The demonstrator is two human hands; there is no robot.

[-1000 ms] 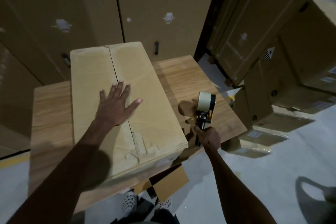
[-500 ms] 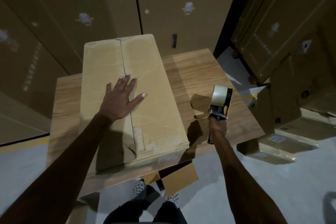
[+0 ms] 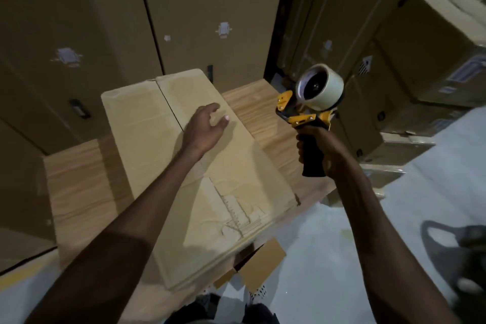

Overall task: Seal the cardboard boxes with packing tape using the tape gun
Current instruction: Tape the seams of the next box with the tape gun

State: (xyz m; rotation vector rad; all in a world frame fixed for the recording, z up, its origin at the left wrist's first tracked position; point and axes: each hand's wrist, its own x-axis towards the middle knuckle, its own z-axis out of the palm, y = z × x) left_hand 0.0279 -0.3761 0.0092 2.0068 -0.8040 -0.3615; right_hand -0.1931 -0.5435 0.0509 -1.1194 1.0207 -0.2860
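A closed cardboard box [image 3: 147, 144] lies flat on a wooden table [image 3: 76, 192], its long axis running away from the camera and its near end overhanging the table's front edge. The 2 top flaps meet at a centre seam [image 3: 168, 100], visible as a dark line on the far half of the lid; toward the near end the seam area carries creased, wrinkled strips of old tape [image 3: 236, 213]. The left hand [image 3: 203, 126] is positioned over the far half of the lid, just right of the seam, with the fingers loosely curled and slightly apart and the thumb extended to the right; whether the fingertips contact the cardboard cannot be determined from this view. The right hand [image 3: 319, 151] is raised above the table's right edge, apart from the box, with the fingers wrapped fully around the black handle of the tape gun [image 3: 310, 113]. The tape gun has a yellow frame and holds 1 roll of pale tape [image 3: 322, 89] at its top, and the roll is tilted toward the box. The tool is clear of both the lid and the table. Tall cardboard cartons [image 3: 210, 8] stand behind the table, and further stacked cartons [image 3: 420, 60] stand at the right on a pale floor [image 3: 328, 258]. A folded piece of cardboard [image 3: 260, 262] lies below the table's front edge near the person's patterned shoes [image 3: 256, 292].
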